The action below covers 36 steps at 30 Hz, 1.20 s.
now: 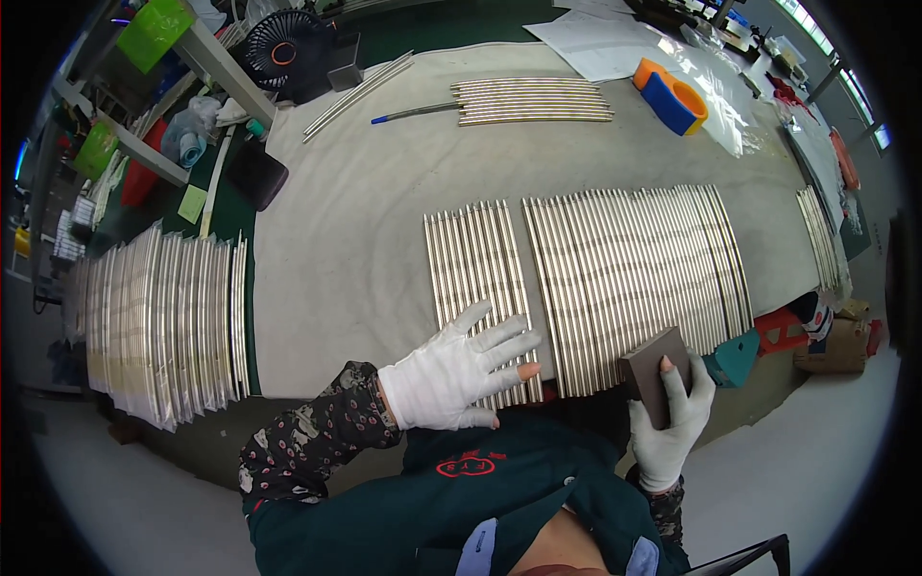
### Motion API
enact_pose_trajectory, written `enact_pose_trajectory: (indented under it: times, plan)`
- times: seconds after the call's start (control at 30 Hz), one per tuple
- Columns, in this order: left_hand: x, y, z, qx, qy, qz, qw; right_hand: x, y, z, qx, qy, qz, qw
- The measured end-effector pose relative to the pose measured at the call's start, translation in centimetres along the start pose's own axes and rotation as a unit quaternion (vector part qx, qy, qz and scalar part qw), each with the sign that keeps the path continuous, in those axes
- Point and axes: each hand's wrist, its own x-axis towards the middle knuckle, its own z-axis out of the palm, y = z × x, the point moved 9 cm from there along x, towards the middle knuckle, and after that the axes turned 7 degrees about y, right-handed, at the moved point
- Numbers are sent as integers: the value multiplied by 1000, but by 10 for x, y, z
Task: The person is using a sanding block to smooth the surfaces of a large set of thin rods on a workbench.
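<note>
Green shirt [384, 523] below; silver rods [475, 259] lie beneath spread left hand [447, 379]; right hand [667, 432] clasps grey-brown block [644, 371].

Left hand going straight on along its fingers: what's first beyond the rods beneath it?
The left hand would likely meet the larger row of silvery rods, across the narrow gap; height is unclear.

Lower ends of several rods in narrow rod grp. [473, 259] hidden under L hand [456, 374]; block [648, 382] in R hand [672, 422] covers some lower ends of wide rod grp. [629, 274], block/rod contact n/v. Dk. frame [773, 545] & green jacket [384, 518] cut off at btm. edge; sm. items [768, 53] upper R too tiny to ID.
</note>
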Motion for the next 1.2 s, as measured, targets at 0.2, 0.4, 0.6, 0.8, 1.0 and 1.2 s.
enact_pose_trajectory:
  times: [0.2, 0.4, 0.6, 0.8, 1.0, 1.2]
  plan:
    - [-4, 21, 6, -16, 10, -18, 1000, 0, 0, 2, 4, 1, -1, 1000]
    - [-9, 20, 14, 11, -1, -34, 999, 2, 1, 2, 4, 8, -10, 1000]
    - [-19, 17, 6, -5, 39, -55, 998, 3, 1, 6, 6, 1, -8, 1000]
    - [-20, 18, 3, -12, 80, -60, 995, 6, -1, 5, 8, 1, -16, 1000]
    - [-23, 19, 4, 8, 116, -59, 991, 6, -2, 4, 4, 0, -16, 1000]
    - [-26, 19, 0, 15, 125, -66, 990, 6, -1, 2, 5, 5, -14, 1000]
